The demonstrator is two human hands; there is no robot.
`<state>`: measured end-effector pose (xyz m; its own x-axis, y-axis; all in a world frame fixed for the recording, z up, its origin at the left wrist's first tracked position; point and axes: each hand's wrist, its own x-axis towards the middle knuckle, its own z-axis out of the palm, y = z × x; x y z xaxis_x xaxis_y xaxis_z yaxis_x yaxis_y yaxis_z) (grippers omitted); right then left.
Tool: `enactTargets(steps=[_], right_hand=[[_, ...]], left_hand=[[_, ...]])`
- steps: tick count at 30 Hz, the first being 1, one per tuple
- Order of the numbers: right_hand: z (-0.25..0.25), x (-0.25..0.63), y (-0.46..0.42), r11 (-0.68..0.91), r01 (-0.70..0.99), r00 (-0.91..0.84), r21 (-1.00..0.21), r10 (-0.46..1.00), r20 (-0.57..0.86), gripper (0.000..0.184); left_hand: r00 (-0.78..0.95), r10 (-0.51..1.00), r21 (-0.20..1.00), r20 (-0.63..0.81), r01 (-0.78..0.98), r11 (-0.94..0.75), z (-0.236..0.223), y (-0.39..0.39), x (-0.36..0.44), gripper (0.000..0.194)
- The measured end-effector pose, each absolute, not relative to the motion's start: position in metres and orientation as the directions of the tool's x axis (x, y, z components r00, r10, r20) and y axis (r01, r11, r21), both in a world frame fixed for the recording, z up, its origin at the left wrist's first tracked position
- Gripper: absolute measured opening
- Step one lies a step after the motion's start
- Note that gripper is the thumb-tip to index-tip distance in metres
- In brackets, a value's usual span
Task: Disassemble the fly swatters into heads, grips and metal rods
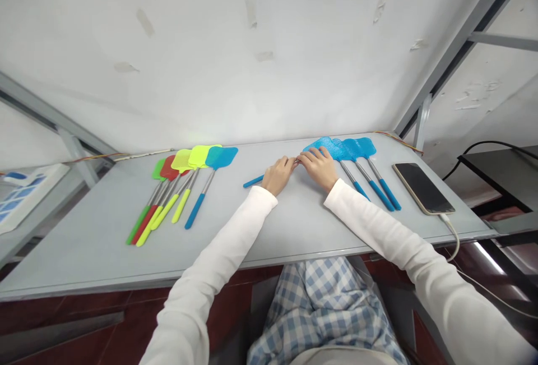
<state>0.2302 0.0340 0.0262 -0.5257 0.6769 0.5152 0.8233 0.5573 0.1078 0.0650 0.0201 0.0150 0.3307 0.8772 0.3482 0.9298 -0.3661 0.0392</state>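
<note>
Nearest, on the grey tabletop (260, 241), the phone (424, 188) lies face up at the right with a white cable (454, 233) at its near end, presumably left there to charge. Slightly farther in, mixed-colour swatters (165, 212) at the left and blue swatters (381, 195) at the right are laid with grips toward the person, likely for easy reach; colour appears to be the basis of grouping, though one blue piece lies at the left. Between the groups, the left hand (278, 175) has its fingers together, clamped on the metal shaft of the working swatter (253, 181), seemingly to steady it. The right hand (320, 170) bends its fingers, slightly apart, over the head end; whether they clamp cannot be told. That swatter's long axis runs obliquely across the tabletop, grip leftward and nearer, head apparently rightward and farther, partly covered. Beyond stands the white wall (252, 90).
</note>
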Motion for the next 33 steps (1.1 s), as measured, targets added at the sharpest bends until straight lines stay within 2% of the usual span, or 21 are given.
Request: enactTargets(steps=[8,15,20,24,27,30,33], right_hand=[[0.019,0.232,0.039,0.568,0.817,-0.535,0.104,0.678,0.504,0.032],[0.026,0.233,0.04,0.577,0.811,-0.537,0.094,0.672,0.511,0.035],[0.03,0.259,0.051,0.457,0.888,-0.404,0.049,0.724,0.558,0.031],[0.035,0.275,0.057,0.387,0.921,-0.342,0.039,0.76,0.552,0.03],[0.037,0.27,0.054,0.389,0.919,-0.36,0.07,0.75,0.555,0.03],[0.036,0.26,0.05,0.465,0.878,-0.446,0.117,0.705,0.552,0.033],[0.033,0.253,0.048,0.542,0.823,-0.548,0.171,0.677,0.491,0.035]], left_hand=[[0.316,0.913,0.034,0.257,0.941,-0.336,0.021,0.015,0.063,0.046],[0.326,0.905,0.027,0.273,0.938,-0.346,0.032,0.014,0.061,0.045],[0.271,0.917,0.025,0.292,0.956,-0.291,0.033,0.017,0.029,0.043],[0.228,0.922,0.072,0.314,0.962,-0.263,0.03,0.019,-0.002,0.042],[0.211,0.913,0.104,0.349,0.96,-0.261,0.028,0.018,-0.006,0.043],[0.21,0.899,0.111,0.384,0.956,-0.27,0.027,0.015,0.004,0.044],[0.225,0.891,0.118,0.394,0.949,-0.292,0.025,0.014,0.013,0.046]])
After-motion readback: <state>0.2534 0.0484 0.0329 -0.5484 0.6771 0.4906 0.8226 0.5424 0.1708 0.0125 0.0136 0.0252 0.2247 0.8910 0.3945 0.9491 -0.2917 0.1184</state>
